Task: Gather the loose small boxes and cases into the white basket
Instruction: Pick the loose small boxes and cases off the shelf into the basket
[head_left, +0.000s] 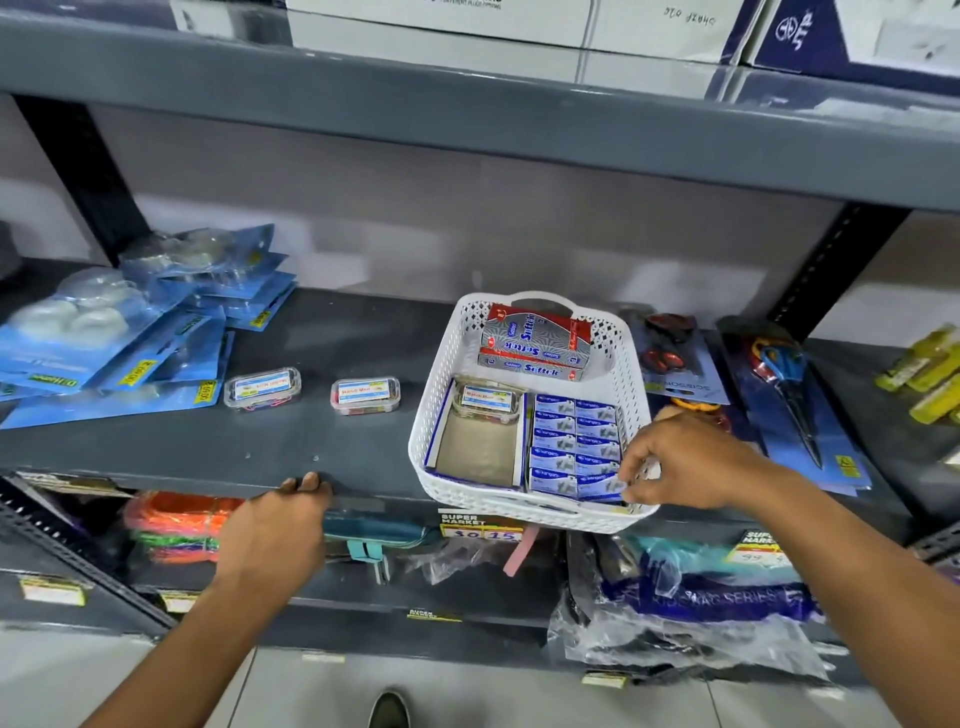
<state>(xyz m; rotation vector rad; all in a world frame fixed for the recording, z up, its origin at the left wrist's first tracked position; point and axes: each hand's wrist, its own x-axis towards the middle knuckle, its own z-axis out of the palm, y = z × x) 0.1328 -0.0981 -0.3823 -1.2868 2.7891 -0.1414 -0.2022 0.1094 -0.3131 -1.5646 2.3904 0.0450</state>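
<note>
The left hand (275, 525) grips the shelf's (337, 353) front edge, fingers curled over the lip. The right hand (680, 462) pinches a small blue box (597, 486) at the near right corner of the white basket (524, 512), which overhangs that edge. Inside lie rows of blue boxes, an open tray (475, 452) holding one clear case (485, 400), and, farthest, red cartons (535, 343). Two loose clear cases (263, 388) (365, 396) sit mid-shelf, left of the basket.
</note>
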